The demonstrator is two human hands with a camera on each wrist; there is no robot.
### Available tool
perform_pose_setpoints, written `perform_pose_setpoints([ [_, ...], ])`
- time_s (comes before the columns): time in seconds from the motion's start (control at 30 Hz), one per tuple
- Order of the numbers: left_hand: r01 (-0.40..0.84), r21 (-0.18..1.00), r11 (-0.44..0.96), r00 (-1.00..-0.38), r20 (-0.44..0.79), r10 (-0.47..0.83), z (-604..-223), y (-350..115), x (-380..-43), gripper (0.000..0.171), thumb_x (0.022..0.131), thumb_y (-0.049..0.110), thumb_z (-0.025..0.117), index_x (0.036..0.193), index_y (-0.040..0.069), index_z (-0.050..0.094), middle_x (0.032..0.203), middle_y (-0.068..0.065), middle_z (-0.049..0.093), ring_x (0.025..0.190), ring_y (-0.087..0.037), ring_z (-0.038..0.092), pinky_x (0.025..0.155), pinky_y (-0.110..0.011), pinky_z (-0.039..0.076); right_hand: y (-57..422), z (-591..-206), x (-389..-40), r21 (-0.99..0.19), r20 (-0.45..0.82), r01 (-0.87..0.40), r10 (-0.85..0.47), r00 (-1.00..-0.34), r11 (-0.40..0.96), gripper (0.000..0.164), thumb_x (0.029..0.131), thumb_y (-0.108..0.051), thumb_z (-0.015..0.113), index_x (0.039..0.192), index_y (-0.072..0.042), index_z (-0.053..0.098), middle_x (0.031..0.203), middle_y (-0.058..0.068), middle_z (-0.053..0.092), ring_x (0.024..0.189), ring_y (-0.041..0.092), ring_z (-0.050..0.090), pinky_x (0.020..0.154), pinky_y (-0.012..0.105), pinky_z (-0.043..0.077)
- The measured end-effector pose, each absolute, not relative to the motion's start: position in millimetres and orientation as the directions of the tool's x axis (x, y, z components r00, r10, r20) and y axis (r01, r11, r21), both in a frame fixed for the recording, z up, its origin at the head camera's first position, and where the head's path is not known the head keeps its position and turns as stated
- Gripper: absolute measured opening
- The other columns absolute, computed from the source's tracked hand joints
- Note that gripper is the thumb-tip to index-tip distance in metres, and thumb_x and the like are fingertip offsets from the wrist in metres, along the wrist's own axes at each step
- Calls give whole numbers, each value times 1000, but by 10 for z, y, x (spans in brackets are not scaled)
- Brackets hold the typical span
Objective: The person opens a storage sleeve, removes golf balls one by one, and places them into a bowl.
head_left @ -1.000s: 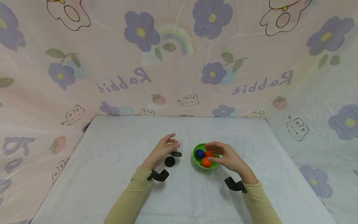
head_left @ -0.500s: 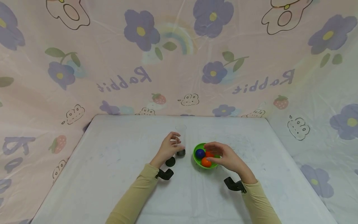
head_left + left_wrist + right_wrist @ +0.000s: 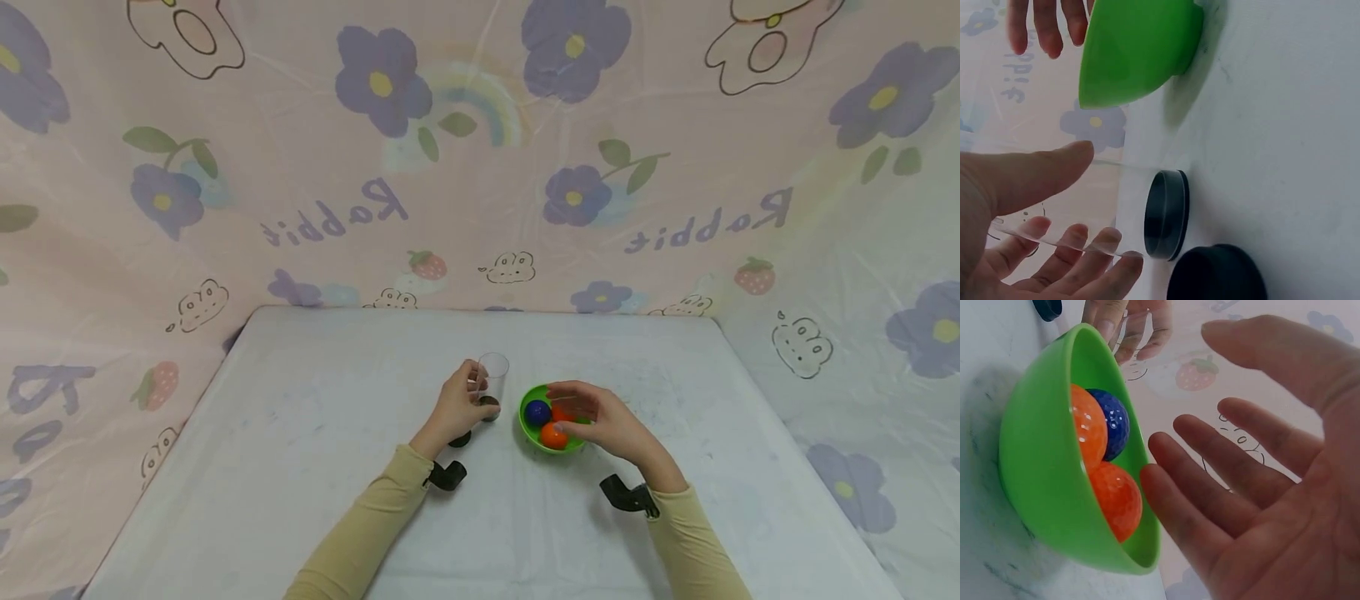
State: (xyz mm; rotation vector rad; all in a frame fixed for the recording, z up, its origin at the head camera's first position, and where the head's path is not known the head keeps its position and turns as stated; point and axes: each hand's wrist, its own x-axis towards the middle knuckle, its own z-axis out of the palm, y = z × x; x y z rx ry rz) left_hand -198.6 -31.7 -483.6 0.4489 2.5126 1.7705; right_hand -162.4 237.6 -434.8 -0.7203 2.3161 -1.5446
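Observation:
My left hand (image 3: 459, 408) grips a clear tube (image 3: 493, 367), thumb on one side and fingers on the other. The tube stands nearly upright, its lower end right at a shallow round black cap (image 3: 1167, 215) on the table. A second black cap (image 3: 1216, 278) lies close by, partly hidden behind the hand in the head view. At the rim of a green bowl (image 3: 527, 435) hovers my right hand (image 3: 611, 423), palm toward it, fingers spread and holding nothing. Inside the bowl sit a blue golf ball (image 3: 1110, 422) and two orange golf balls, one nearer the rim (image 3: 1116, 500).
A white cloth (image 3: 300, 467) covers the table. Printed curtains (image 3: 465, 200) with flowers and rabbits rise at its back and sides. A black wrist mount (image 3: 447, 476) sticks out from the left wrist and a similar mount (image 3: 628, 494) from the right.
My left hand has moved slightly right with the tube, which has swung from hard to see into an upright stance over the nearer cap. The right hand stays in place by the bowl.

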Motion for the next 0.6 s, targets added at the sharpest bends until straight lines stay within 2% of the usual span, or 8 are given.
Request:
perform_pose_setpoints([
  [0.13,215,913,347,-958,129,256,-4841,-323,-1961,61,73,4,83,122,0,47,110,-18,54,103,-33,57,89,-46,47,2391,-4328,-1638,-918,69,-265,-539,-839,295,55,87,-13,71,135,1,48,133,22,52,118,41,52,97,60,37],
  [0.23,191,902,386,-959,87,271,-4829,-361,-1926,73,71,12,86,131,4,45,117,-17,54,110,-33,55,93,-45,45,2408,-4324,-1659,-915,77,-272,-533,-843,298,54,88,-12,70,136,1,48,133,22,51,118,41,52,97,60,37],
  [0.37,161,895,416,-953,31,302,-4779,-478,-1864,85,70,24,87,139,7,41,124,-14,52,116,-33,53,97,-44,44,2453,-4312,-1687,-909,76,-271,-515,-854,315,49,91,-13,67,136,-5,50,134,19,52,120,38,51,97,51,42],
  [0.5,153,896,417,-945,9,327,-4707,-670,-1811,87,74,33,84,142,5,40,128,-18,50,117,-35,52,98,-43,43,2523,-4276,-1713,-906,72,-266,-498,-864,330,48,92,-16,66,136,-6,50,134,15,53,121,38,50,97,37,44],
  [0.6,170,880,444,-944,17,328,-4644,-830,-1801,78,79,38,78,141,7,42,131,-19,49,117,-34,52,97,-42,44,2588,-4248,-1744,-897,60,-257,-477,-877,359,48,93,-19,65,137,-8,50,134,12,54,121,37,51,96,36,45],
])
